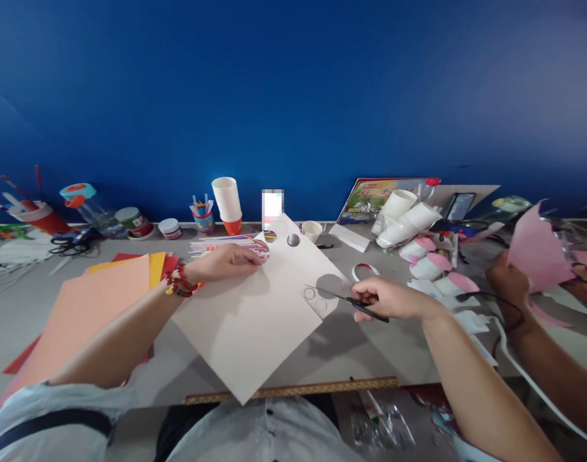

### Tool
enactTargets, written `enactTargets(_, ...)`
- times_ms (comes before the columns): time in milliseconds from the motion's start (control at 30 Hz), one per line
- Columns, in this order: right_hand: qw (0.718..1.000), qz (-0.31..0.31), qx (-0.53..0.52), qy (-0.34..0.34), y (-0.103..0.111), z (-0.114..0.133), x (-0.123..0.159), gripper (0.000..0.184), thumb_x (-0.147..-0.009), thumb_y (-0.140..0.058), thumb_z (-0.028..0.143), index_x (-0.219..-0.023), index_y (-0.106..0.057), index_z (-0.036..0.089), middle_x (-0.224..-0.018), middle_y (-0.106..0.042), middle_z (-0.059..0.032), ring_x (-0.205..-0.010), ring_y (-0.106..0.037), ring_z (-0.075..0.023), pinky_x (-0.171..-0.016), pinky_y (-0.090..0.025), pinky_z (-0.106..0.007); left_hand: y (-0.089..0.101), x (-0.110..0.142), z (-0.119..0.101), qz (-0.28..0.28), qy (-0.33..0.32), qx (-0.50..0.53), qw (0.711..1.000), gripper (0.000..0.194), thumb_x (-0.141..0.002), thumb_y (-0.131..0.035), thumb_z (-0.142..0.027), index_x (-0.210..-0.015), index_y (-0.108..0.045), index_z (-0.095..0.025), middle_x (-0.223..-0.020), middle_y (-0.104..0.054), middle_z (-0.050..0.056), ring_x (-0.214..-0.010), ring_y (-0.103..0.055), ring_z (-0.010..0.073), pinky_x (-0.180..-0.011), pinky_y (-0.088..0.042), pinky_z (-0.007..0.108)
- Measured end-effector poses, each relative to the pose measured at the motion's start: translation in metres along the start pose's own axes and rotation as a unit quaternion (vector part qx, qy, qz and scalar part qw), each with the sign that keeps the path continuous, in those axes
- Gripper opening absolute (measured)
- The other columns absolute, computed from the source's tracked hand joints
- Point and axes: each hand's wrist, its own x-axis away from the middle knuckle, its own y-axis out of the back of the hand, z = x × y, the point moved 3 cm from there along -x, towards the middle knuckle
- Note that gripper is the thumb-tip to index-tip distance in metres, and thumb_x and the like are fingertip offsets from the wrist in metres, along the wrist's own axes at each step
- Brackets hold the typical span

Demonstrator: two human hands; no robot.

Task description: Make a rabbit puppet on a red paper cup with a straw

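Note:
A large white sheet of paper [255, 333] lies turned cornerwise on the table before me. It has round holes near its far corner and a larger one by its right edge, plus small drawn circles [321, 305]. Black-handled scissors [358, 303] are in my right hand [384, 298], fingers around the handles, their blades reaching over the drawn circles. My left hand [233, 262], with a red beaded bracelet [178, 280], is over the sheet's far left side. Its fingertips are pinched together; whatever is between them is too small to make out.
Coloured paper [115, 289] lies at left. Paper cups [226, 199], a cup of sticks [204, 221] and a tub [170, 228] line the wall. A tape roll [365, 272] and pink-topped white cups [432, 264] sit right. Another person's hand [507, 282] holds pink paper [538, 250].

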Motion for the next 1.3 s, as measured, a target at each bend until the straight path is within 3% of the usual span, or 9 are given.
enactTargets(167,0.999,0.036,0.002,-0.016,-0.007,-0.004,-0.006,0.042,-0.065,-0.079,0.055,-0.069,-0.056,0.019,-0.061,-0.051,0.0039,-0.057,-0.043,-0.0113,-0.053,-0.031,-0.023,-0.006,-0.005,-0.001,0.032,-0.009,-0.004,0.999,0.029,-0.081,-0.063,-0.045,-0.098,-0.076,-0.027,-0.106,-0.074,0.0,-0.101,-0.067,0.0235,-0.09,-0.051,0.03)
enactTargets(367,0.999,0.023,0.035,-0.021,-0.007,-0.005,-0.008,0.042,-0.063,-0.079,0.056,-0.066,-0.057,0.02,-0.06,-0.051,0.004,-0.056,-0.043,-0.0118,-0.052,-0.031,-0.024,-0.006,-0.007,0.001,0.032,0.0,0.022,0.999,0.027,-0.077,-0.067,-0.044,-0.096,-0.077,-0.027,-0.101,-0.075,0.0,-0.098,-0.067,0.0238,-0.085,-0.052,0.03)
enactTargets(767,1.0,0.013,0.0,-0.004,-0.007,-0.012,-0.015,0.042,-0.064,-0.078,0.052,-0.059,-0.052,0.019,-0.053,-0.046,0.0059,-0.051,-0.04,-0.0101,-0.05,-0.027,-0.024,-0.006,-0.005,-0.012,0.042,-0.029,-0.033,0.998,0.035,-0.086,-0.056,-0.039,-0.102,-0.075,-0.015,-0.105,-0.075,0.001,-0.099,-0.066,0.0228,-0.088,-0.049,0.023)
enactTargets(967,1.0,0.01,0.02,0.0,-0.003,-0.017,-0.015,0.038,-0.066,-0.08,0.048,-0.065,-0.055,0.018,-0.057,-0.049,0.0056,-0.055,-0.041,-0.0098,-0.052,-0.028,-0.023,-0.008,-0.008,-0.002,0.026,-0.013,-0.019,0.999,0.031,-0.085,-0.057,-0.039,-0.101,-0.076,-0.019,-0.106,-0.075,-0.001,-0.1,-0.068,0.0225,-0.089,-0.05,0.024)
enactTargets(1133,0.991,0.051,-0.126,0.01,-0.004,-0.049,-0.005,0.049,-0.054,-0.086,0.05,-0.078,-0.057,0.018,-0.077,-0.062,-0.0005,-0.064,-0.054,-0.0133,-0.056,-0.04,-0.024,-0.011,-0.002,0.015,-0.036,0.038,0.054,0.997,0.029,-0.079,-0.065,-0.041,-0.097,-0.075,-0.02,-0.103,-0.075,0.004,-0.098,-0.068,0.0247,-0.087,-0.053,0.031)
enactTargets(1200,0.979,-0.006,-0.199,0.044,-0.015,-0.058,-0.007,0.051,-0.056,-0.086,0.049,-0.088,-0.06,0.018,-0.084,-0.065,-0.0039,-0.07,-0.057,-0.0151,-0.061,-0.045,-0.026,-0.015,0.001,0.021,-0.063,0.065,0.081,0.993,0.032,-0.078,-0.067,-0.043,-0.098,-0.075,-0.019,-0.103,-0.075,0.006,-0.097,-0.068,0.0258,-0.085,-0.053,0.032)
enactTargets(1300,0.933,-0.192,-0.292,0.085,-0.044,-0.054,-0.022,0.047,-0.06,-0.086,0.042,-0.094,-0.062,0.021,-0.094,-0.067,-0.0051,-0.074,-0.058,-0.015,-0.065,-0.048,-0.027,-0.026,0.006,0.027,-0.085,0.11,0.112,0.984,0.037,-0.075,-0.068,-0.045,-0.1,-0.075,-0.018,-0.098,-0.075,0.006,-0.088,-0.069,0.0257,-0.074,-0.054,0.031)
